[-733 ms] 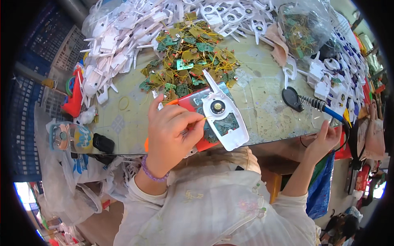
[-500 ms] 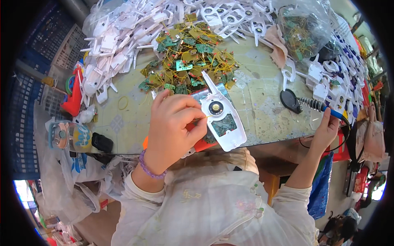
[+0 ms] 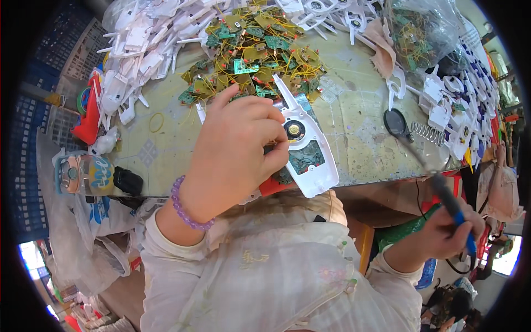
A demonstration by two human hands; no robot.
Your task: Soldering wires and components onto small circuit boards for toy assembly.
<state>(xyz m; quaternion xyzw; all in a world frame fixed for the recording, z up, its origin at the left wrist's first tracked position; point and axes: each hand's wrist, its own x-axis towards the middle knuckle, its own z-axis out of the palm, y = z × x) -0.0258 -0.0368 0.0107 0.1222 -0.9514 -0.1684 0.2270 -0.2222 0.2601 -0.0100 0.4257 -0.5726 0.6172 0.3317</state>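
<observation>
A white plastic casing (image 3: 322,176) with an antenna-like prong leans over the table's near edge. A round black speaker (image 3: 295,130) sits in it, above a window opening that shows green board through it. My left hand (image 3: 238,138), wearing a purple bead bracelet, is closed in a pinch at the casing's left side, beside the speaker. Whatever its fingertips grip is hidden behind the fingers. My right hand (image 3: 453,232) grips a soldering iron (image 3: 446,195) by its blue handle, off the table's near right edge. The iron's tip points up and left, blurred by motion.
A coiled spring iron holder (image 3: 427,134) with a round black dish (image 3: 395,122) stands at the right. Wired circuit boards (image 3: 260,50) are heaped at the far middle. White casings (image 3: 138,52) pile up far left and far right (image 3: 442,105). A clear bottle (image 3: 99,174) lies near left.
My right hand has drawn the soldering iron out of the spring holder, toward me. My left hand has shifted slightly up; the thin yellow wire seen at its fingertips is no longer visible.
</observation>
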